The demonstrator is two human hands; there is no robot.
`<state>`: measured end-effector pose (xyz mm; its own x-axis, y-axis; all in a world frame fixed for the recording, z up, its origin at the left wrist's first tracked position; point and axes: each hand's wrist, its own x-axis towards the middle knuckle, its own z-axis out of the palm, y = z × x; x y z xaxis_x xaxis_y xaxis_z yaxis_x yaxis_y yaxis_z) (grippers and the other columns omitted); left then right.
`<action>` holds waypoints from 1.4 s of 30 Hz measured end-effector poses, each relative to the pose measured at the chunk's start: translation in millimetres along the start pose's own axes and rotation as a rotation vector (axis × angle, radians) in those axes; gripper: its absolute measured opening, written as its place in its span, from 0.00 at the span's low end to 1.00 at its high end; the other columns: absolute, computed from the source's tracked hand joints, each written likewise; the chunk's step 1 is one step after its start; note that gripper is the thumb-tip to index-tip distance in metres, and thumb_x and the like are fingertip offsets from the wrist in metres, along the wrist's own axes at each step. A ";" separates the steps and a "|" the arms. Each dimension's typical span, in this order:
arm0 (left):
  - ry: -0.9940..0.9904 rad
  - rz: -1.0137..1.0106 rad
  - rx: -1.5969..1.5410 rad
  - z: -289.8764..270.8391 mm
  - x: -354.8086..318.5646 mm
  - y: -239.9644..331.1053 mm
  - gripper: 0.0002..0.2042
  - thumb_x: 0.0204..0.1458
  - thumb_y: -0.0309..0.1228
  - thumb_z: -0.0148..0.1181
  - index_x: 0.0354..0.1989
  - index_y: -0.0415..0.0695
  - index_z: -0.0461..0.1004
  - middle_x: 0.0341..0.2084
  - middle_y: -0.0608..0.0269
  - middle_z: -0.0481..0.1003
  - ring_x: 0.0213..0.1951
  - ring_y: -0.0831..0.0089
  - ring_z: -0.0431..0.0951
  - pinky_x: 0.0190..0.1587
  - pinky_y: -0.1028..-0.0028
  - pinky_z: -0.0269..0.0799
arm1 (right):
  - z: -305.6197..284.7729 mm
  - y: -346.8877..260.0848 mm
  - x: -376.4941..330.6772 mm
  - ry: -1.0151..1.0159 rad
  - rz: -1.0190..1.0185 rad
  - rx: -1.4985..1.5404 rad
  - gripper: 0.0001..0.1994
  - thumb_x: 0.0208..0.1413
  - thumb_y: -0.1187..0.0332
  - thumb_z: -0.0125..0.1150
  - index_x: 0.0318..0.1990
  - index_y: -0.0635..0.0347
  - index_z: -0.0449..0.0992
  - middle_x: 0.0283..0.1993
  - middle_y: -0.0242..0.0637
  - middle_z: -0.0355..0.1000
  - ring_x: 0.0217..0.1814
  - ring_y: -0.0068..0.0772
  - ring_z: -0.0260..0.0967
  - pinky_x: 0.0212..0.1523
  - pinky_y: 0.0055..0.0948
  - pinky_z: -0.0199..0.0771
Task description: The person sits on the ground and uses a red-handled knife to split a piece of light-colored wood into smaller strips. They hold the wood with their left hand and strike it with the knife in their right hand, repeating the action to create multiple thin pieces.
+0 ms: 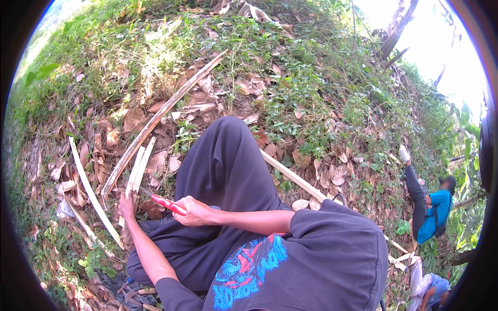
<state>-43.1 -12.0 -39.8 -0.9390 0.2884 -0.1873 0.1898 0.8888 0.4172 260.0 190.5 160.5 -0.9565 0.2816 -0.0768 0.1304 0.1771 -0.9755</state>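
Observation:
My left hand [126, 207] is closed round the lower part of two pale split wood strips [137, 168], which stand up side by side and part slightly toward their tops. In my right hand [194, 212] is a red-handled knife [168, 203]. Its thin metal blade points left and reaches the strips just beside my left fingers. Whether the blade cuts into the wood is too small to tell. Both hands are to the left of my bent knee, in dark trousers [223, 155].
A long weathered stick [161, 114] lies beyond the strips. Another pale strip [93, 192] rests at the left, and a long pale pole [293, 176] runs behind my knee. Dry leaves and grass cover the ground. A person in a blue shirt [434, 215] and another person [430, 287] are at the right.

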 end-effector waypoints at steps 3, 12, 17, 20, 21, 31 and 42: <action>0.013 -0.022 0.020 -1.5 -4.1 2.0 0.31 0.57 0.64 0.44 0.59 0.55 0.71 0.52 0.50 0.76 0.55 0.44 0.73 0.59 0.47 0.58 | -0.8 -0.7 0.2 -0.012 0.026 -0.003 0.11 0.51 0.69 0.55 0.23 0.67 0.67 0.15 0.51 0.62 0.15 0.49 0.60 0.24 0.45 0.60; 0.003 -0.016 0.029 -4.5 -5.6 7.5 0.31 0.57 0.63 0.45 0.59 0.54 0.71 0.53 0.49 0.75 0.55 0.43 0.72 0.59 0.46 0.58 | 0.4 1.6 -0.5 -0.010 0.011 0.007 0.11 0.52 0.69 0.54 0.23 0.67 0.66 0.14 0.50 0.61 0.15 0.48 0.60 0.24 0.45 0.60; 0.001 -0.007 0.017 -3.8 -5.6 7.7 0.30 0.58 0.61 0.45 0.59 0.54 0.71 0.52 0.48 0.75 0.55 0.42 0.72 0.58 0.46 0.59 | 1.6 5.5 -0.4 -0.009 0.010 -0.009 0.11 0.52 0.69 0.54 0.23 0.67 0.66 0.15 0.49 0.61 0.15 0.46 0.59 0.24 0.44 0.59; -0.005 -0.002 0.012 -6.1 -7.6 11.4 0.30 0.58 0.61 0.45 0.58 0.53 0.72 0.51 0.47 0.76 0.54 0.43 0.73 0.57 0.46 0.60 | -0.3 7.1 0.3 -0.047 0.017 -0.044 0.09 0.52 0.69 0.54 0.36 0.64 0.75 0.17 0.52 0.65 0.17 0.49 0.64 0.24 0.43 0.63; -0.003 0.000 0.011 -7.2 -8.1 11.4 0.30 0.58 0.61 0.45 0.58 0.53 0.72 0.51 0.47 0.76 0.54 0.43 0.73 0.57 0.47 0.60 | -1.0 6.9 0.7 -0.066 0.020 -0.060 0.13 0.52 0.69 0.53 0.42 0.63 0.79 0.18 0.54 0.66 0.19 0.50 0.67 0.24 0.42 0.65; 0.024 -0.035 0.079 -7.9 -12.4 15.5 0.31 0.58 0.61 0.45 0.60 0.52 0.71 0.52 0.47 0.75 0.56 0.43 0.72 0.59 0.46 0.58 | -1.7 6.0 0.6 -0.073 0.042 -0.057 0.13 0.52 0.68 0.54 0.42 0.63 0.79 0.19 0.54 0.66 0.19 0.50 0.67 0.25 0.42 0.66; -0.015 -0.041 0.059 -7.0 -6.9 11.6 0.32 0.57 0.62 0.45 0.61 0.53 0.70 0.53 0.48 0.75 0.56 0.43 0.72 0.59 0.48 0.58 | -2.2 3.6 0.0 -0.063 0.030 -0.061 0.09 0.52 0.68 0.54 0.33 0.67 0.75 0.19 0.56 0.67 0.21 0.56 0.68 0.26 0.44 0.65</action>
<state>-36.4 -6.2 -27.5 -0.9421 0.2559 -0.2169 0.1679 0.9195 0.3553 261.1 193.2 157.5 -0.9661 0.2281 -0.1207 0.1734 0.2274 -0.9582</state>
